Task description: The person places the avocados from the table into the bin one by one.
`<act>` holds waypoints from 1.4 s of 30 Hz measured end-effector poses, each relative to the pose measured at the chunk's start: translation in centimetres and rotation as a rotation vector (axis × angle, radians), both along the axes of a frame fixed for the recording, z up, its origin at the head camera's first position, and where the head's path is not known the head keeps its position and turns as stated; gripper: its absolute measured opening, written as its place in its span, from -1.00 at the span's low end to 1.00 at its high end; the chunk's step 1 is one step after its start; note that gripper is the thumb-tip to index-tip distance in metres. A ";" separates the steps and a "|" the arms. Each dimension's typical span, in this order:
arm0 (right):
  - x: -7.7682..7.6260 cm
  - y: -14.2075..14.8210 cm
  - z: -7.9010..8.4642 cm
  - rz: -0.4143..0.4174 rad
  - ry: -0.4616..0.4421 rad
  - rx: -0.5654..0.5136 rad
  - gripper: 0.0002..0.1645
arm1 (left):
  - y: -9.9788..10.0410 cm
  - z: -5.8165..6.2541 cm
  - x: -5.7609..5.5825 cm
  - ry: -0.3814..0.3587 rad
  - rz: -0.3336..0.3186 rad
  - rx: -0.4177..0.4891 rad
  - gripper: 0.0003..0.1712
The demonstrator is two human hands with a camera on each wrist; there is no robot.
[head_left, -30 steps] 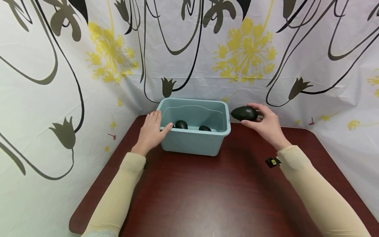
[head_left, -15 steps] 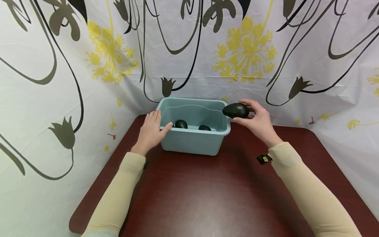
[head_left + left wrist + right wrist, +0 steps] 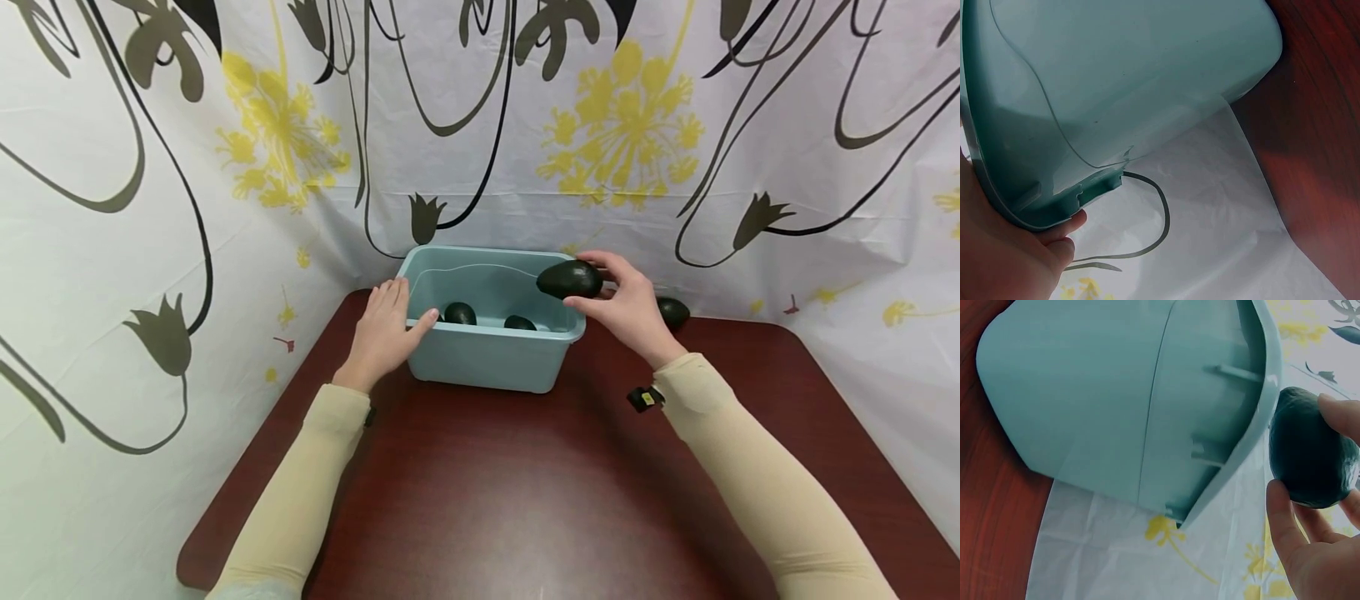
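My right hand (image 3: 628,308) pinches a dark green avocado (image 3: 570,279) by its rounder end, over the right rim of a light blue plastic bin (image 3: 487,362). In the right wrist view, thumb and fingers surround that avocado (image 3: 1311,450), which overlaps the bin's rim. My left hand (image 3: 381,337) rests on the bin's front left corner, fingers extended along the side and thumb across the front rim. From the left wrist, fingertips (image 3: 1072,223) show right at the rim. Inside the bin lie an avocado (image 3: 460,314) at left and another avocado (image 3: 519,322) near the middle, both partly hidden by the front wall.
One more avocado (image 3: 672,312) lies at the table's back right, partly behind my right hand. The bin stands at the back of the dark red-brown table (image 3: 480,483). A white flower-patterned cloth (image 3: 480,108) hangs behind and along both sides.
My right hand has carried the avocado leftward, from beside the bin to over its right rim. The avocado behind that hand has come into view. My left hand stays in place.
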State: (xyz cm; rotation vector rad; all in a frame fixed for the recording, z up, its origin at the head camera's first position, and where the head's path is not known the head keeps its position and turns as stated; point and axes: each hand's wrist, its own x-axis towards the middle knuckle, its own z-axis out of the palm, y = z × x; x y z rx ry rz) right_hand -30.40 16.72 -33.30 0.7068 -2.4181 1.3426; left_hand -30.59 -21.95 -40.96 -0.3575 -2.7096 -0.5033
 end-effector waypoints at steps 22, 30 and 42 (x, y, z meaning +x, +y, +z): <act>-3.5 -2.4 -3.0 0.071 -0.015 0.012 -0.19 | 0.0 0.1 -0.1 0.036 -0.008 0.006 0.14; -3.8 -3.5 -3.4 0.105 -0.026 0.017 -0.19 | 0.1 -0.1 -0.1 0.037 -0.013 0.016 0.14; -3.8 -4.7 -3.4 0.098 -0.034 0.070 -0.21 | 0.0 -0.1 -0.1 0.029 -0.008 0.011 0.15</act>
